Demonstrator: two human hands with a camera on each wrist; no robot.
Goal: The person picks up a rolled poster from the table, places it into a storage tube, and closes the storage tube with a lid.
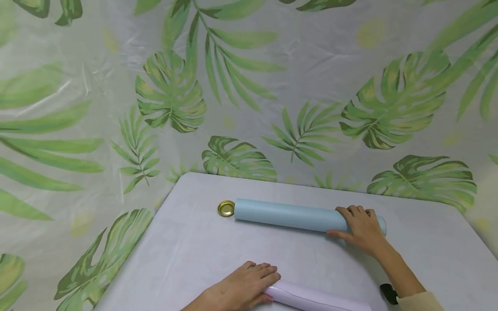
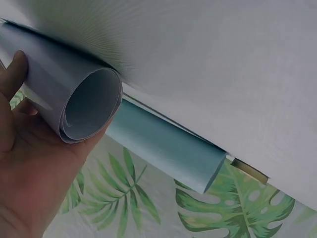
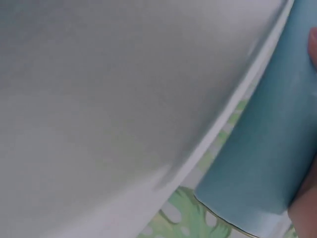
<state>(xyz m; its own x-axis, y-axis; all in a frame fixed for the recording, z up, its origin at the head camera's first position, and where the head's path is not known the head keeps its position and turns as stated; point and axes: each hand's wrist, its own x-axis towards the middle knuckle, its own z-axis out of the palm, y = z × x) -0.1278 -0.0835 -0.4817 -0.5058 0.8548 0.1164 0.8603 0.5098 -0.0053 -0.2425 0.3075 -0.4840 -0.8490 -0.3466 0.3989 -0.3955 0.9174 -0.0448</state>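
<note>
Lilac roll (image 1: 315, 298), gold dish (image 1: 226, 208) beside blue roll (image 1: 289, 215)

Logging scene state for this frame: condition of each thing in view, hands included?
Light blue roll: rolled up, lying on the white table
Lilac roll: rolled up, hollow end open
Small round gold object: lying flat beside the light blue roll
Left hand: gripping the lilac roll's end
Right hand: gripping the light blue roll
</note>
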